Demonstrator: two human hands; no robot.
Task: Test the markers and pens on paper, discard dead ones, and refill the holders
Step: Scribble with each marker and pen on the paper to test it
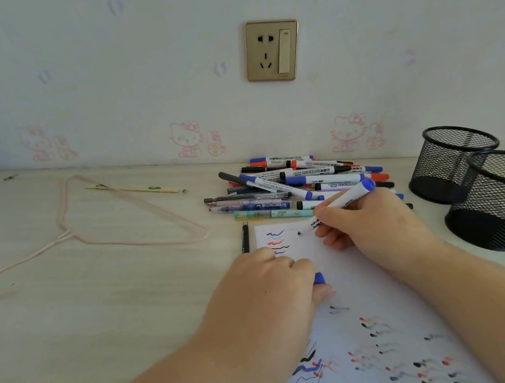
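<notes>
Pale wooden desk (128, 297): right hand (372, 227) grips a blue-ended white whiteboard marker (338, 206), tip on white scribbled paper (363, 290); left hand (262, 294) pinches seemingly its blue cap (319, 278). Testing underway; next, judge its line.

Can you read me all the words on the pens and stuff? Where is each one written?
"WHITEBOARD": on the white barrels of several markers in the pile of markers and pens.
Small print beside it on those barrels: too small to read.
Upside-down print on the blue-capped marker in the right hand: too blurred to read.
Labels on the pens at the pile's left edge: unreadable.
Paper: only scribbles, no words.
</notes>
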